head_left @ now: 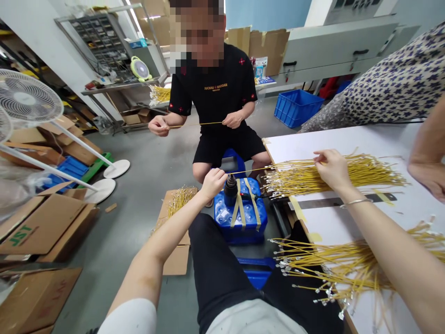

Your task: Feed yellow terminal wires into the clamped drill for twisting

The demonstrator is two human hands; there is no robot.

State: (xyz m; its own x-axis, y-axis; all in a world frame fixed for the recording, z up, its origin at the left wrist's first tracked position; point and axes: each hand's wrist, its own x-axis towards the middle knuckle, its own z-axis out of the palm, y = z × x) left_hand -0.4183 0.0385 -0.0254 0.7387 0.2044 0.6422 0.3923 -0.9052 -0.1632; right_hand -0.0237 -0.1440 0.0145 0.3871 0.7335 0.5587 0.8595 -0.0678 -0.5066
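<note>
My left hand [213,183] is closed in a pinch on one end of a thin yellow wire [253,170]. This end sits just over the nozzle of an upright black heat gun [230,189], which is fixed beside a blue plastic stool [255,206] with strips of tape. The wire runs nearly straight toward my right hand [332,169], whose bent fingers appear closed on it. Under that hand lies a bundle of yellow wires [368,176] with white connector ends. A second bundle [347,264] hangs over the near table edge, below my right forearm.
Opposite me a seated person [222,102] stretches a yellow wire between both hands. Another person's arm [429,148] rests at the right of the white table [295,141]. More wires [182,200] lie on cardboard [176,262] on the floor. White fans [26,97] and boxes [38,227] stand left.
</note>
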